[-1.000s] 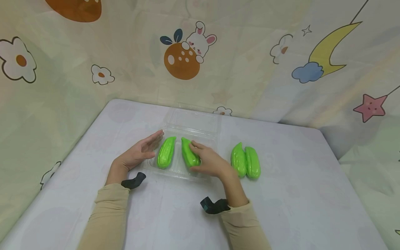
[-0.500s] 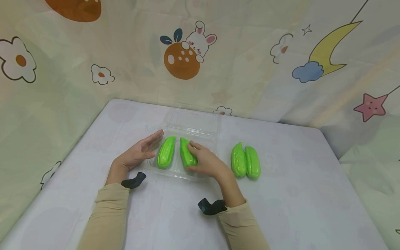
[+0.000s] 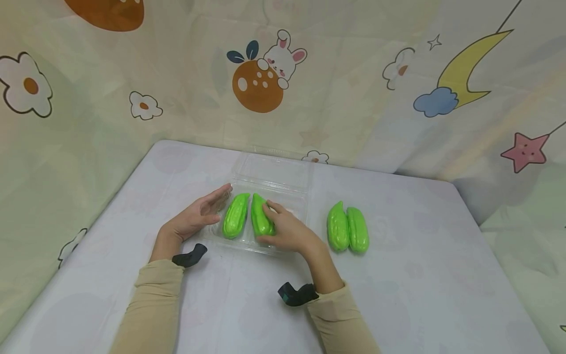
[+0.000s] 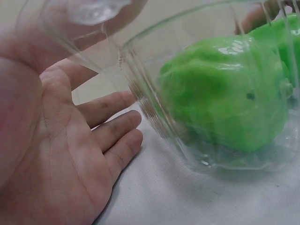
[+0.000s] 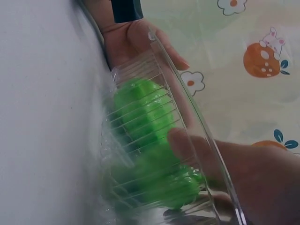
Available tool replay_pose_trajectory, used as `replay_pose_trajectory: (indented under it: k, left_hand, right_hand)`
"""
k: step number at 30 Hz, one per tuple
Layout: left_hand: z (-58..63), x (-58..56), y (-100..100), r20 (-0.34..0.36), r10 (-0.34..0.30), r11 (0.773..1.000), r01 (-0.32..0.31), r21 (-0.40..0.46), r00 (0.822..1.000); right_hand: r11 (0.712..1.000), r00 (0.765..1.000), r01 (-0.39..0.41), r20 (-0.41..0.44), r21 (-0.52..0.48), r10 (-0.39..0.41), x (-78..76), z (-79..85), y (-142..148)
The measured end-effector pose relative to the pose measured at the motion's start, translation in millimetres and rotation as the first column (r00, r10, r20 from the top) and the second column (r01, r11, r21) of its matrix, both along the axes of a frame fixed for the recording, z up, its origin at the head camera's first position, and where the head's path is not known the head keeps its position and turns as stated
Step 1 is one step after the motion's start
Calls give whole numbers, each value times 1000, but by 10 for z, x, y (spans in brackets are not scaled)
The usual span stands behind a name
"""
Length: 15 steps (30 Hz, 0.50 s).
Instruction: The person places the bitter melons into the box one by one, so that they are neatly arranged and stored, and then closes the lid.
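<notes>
A clear plastic clamshell box point(image 3: 289, 201) stands with its lid point(image 3: 274, 172) folded back, away from me. Inside, at the left, lies a glossy green ridged toy vegetable point(image 3: 235, 216), shaped like a bitter melon with a pointed tip. A second one point(image 3: 259, 216) is close to its right; my right hand point(image 3: 288, 229) grips it between thumb and fingers, covering its right side. My left hand point(image 3: 190, 216) is held alongside the box's left wall, its fingers point(image 4: 112, 131) extended. The left wrist view shows a green toy vegetable point(image 4: 225, 93) through the clear wall.
Two more green toy vegetables, one with a pointed tip point(image 3: 338, 227) and one rounder point(image 3: 357, 230), lie side by side on the white-covered table point(image 3: 420, 275) right of the box. A patterned cloth point(image 3: 190, 73) hangs behind the table.
My right hand has moved a little left inside the box with the green toy vegetable it grips, narrowing the gap to the left one. My left hand has stayed still.
</notes>
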<state>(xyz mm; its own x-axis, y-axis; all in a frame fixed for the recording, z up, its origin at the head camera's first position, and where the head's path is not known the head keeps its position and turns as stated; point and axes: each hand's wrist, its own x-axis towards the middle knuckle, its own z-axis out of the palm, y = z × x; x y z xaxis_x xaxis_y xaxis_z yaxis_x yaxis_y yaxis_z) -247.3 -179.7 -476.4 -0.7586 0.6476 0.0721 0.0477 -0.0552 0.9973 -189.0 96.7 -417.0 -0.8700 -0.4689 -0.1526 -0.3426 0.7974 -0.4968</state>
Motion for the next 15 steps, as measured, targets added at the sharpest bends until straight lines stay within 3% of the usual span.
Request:
replay_pose_trajectory:
  k: [15]
  left_hand:
    - [12,3,9,-1,-6,1000,6,3,1000]
  right_hand:
    - [999,999,-45,13,4,45,-9,-18,-4]
